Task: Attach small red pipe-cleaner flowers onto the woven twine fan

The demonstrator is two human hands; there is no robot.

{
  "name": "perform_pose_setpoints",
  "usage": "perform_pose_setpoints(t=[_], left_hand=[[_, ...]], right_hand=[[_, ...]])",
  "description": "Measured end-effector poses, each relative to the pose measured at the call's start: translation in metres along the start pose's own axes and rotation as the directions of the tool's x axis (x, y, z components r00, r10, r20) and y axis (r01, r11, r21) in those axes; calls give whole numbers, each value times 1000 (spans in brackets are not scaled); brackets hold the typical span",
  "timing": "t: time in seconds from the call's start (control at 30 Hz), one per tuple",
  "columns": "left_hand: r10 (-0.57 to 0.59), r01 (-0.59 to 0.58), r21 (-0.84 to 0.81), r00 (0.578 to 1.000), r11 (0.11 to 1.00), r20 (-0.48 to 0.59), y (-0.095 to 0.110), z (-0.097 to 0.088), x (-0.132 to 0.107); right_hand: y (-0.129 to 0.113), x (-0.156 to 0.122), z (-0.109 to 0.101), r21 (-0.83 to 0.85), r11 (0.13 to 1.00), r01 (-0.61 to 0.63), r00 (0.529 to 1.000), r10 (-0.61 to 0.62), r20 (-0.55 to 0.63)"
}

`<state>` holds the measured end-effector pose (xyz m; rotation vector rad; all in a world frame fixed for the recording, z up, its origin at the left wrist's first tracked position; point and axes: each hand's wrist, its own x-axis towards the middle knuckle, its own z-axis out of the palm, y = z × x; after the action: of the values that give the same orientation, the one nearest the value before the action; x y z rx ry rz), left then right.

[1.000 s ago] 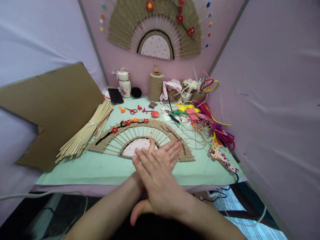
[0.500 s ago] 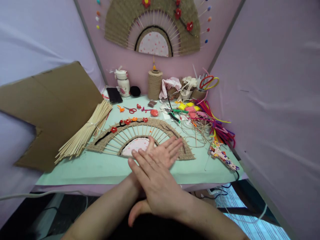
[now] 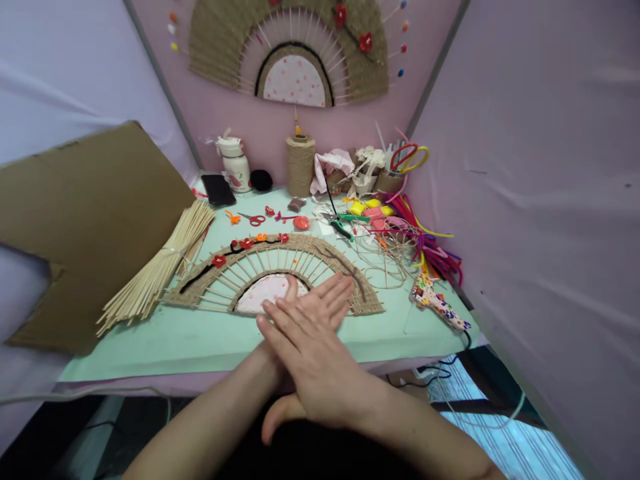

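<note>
My right hand (image 3: 320, 370) lies palm down across my left hand (image 3: 327, 303), fingers stretched out and thumb apart. Beneath it the left palm faces up, its fingers extended; neither hand holds anything. Both hover over the front edge of a woven twine fan (image 3: 305, 245) with thin stick ribs, and hide part of it. Red and orange flowers (image 3: 247, 243) sit along a dark stem on the fan's left side. At its base is a half-round of white dotted fabric (image 3: 260, 292), partly covered by my left thumb.
At left lie a bundle of sticks (image 3: 160, 267) and cardboard (image 3: 100, 220). A twine spool (image 3: 300, 163), a bottle (image 3: 234, 163) and a phone (image 3: 219, 190) stand behind. Small scissors (image 3: 256, 219), pliers (image 3: 343, 228), pipe cleaners (image 3: 435, 250) and a patterned glue gun (image 3: 439, 303) surround the fan.
The view has shifted slightly, so the table and wall appear a little further left. My hands stay crossed palm on palm, with barely any change in pose.
</note>
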<state>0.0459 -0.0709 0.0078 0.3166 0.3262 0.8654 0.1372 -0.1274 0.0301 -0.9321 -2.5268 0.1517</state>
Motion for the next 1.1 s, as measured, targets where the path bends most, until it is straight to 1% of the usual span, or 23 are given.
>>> perform_pose_setpoints(t=[0.03,0.1,0.17,0.23,0.27,0.3,0.33,0.37,0.4,0.43,0.47,0.5,0.57,0.6,0.63,0.67,0.7,0.73,0.8,0.87,0.9,0.97,1.1], left_hand=[[6,-7,-21,1000,1000,-15,6,1,-2],[20,-25,-55,997,998,-76,11,5,-8],[-32,27,-47,993,999,-113,5,13,-14],[-3,0,-18,987,1000,-163,-9,18,-15],[45,-47,-2,981,999,-189,-15,20,-14],[113,-114,8,969,993,-218,-21,20,-13],[183,-187,9,951,982,-249,-24,19,-11],[223,-232,-1,935,973,-278,-26,17,-10],[213,-231,-24,931,973,-297,-26,14,-8],[181,-207,-53,932,977,-314,-24,12,-6],[127,-161,-82,938,983,-324,-20,11,-5],[61,-101,-111,945,989,-322,-17,10,-3],[-41,-1,-152,960,988,-276,-8,11,1],[-57,15,-170,968,985,-243,-3,13,2],[-58,19,-184,976,983,-209,1,15,4],[-59,24,-195,983,981,-174,4,17,6],[-62,32,-199,987,979,-146,6,20,7],[-67,39,-198,989,979,-135,7,22,9],[-73,46,-193,988,980,-137,8,26,12],[-84,55,-202,986,978,-141,7,28,15],[-95,63,-210,986,976,-141,8,28,16],[-114,80,-225,984,971,-139,12,26,18],[-67,28,-230,984,973,-163,25,20,21]], right_hand=[[3,-4,0,-1,1000,-4,1000,4,13],[16,-7,-3,-35,996,-86,996,87,23],[31,-4,-7,-88,974,-210,977,212,16],[38,4,-9,-110,954,-278,960,281,13],[38,7,-9,-97,958,-269,962,271,17],[35,10,-9,-67,971,-228,973,230,26],[32,12,-9,-24,985,-168,985,169,33],[29,12,-9,27,993,-113,993,112,25],[26,10,-10,79,994,-74,997,74,-1],[26,7,-13,127,990,-63,996,70,-47],[27,2,-17,170,982,-77,989,97,-112],[30,-3,-22,212,971,-109,970,151,-192],[39,-14,-32,279,943,-181,896,275,-349],[45,-19,-36,295,931,-216,855,326,-403],[50,-22,-39,298,922,-248,827,361,-431],[55,-23,-40,286,919,-272,817,377,-436],[58,-23,-40,260,923,-285,828,374,-419],[60,-22,-38,220,934,-281,856,347,-382],[60,-17,-31,115,964,-241,925,264,-272],[57,-12,-23,-1,980,-197,970,194,-146],[55,-11,-19,-51,983,-179,981,174,-91],[54,-11,-13,-120,981,-152,988,151,-21],[61,-18,-11,-190,972,-139,990,143,11]])
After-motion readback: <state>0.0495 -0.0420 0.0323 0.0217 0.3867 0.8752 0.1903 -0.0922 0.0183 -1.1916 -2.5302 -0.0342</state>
